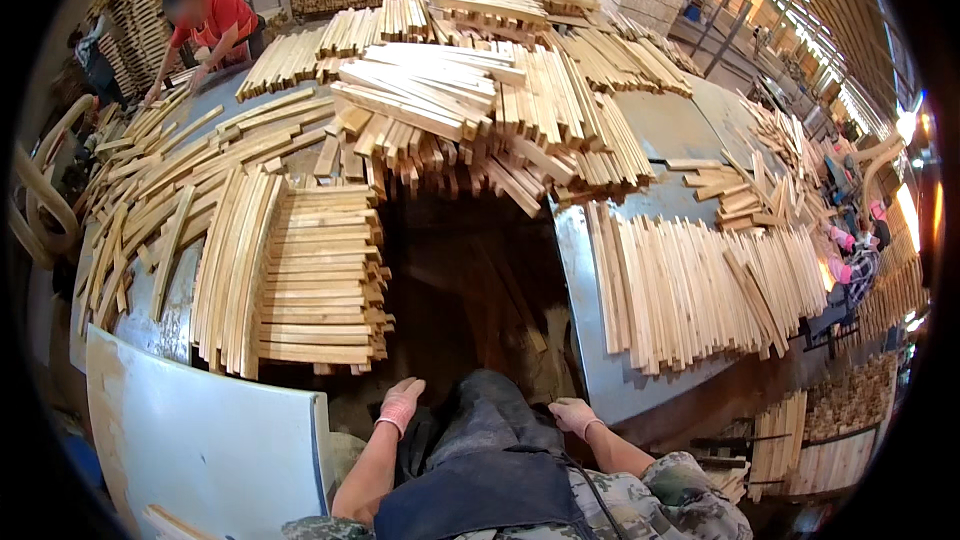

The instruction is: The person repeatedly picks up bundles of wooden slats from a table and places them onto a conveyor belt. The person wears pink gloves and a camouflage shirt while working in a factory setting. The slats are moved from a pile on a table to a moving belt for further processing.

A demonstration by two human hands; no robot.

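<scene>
My left hand (pixel 402 404), in a pale pinkish glove, is beside my lap at the left edge of a dark apron (pixel 490 410). Its fingers are closed, and what they hold, if anything, is hidden. On the other side of the apron my right hand (pixel 573 416), also gloved, has curled fingers near the apron's edge; I cannot make out anything in it. Neither hand touches the wood. Nearest the left hand is a stack of wooden strips (pixel 318 275) lying crosswise beside upright-running strips (pixel 235 260). A row of pale strips (pixel 690 290) lies ahead of the right hand.
A bare metal panel (pixel 210 440) stands at the near left. Large heaped strips (pixel 420 90) cross the far side above a dark gap (pixel 470 270). Loose strips (pixel 200 165) spread leftward. A person in red (pixel 215 20) works at far left, another (pixel 855 265) at right.
</scene>
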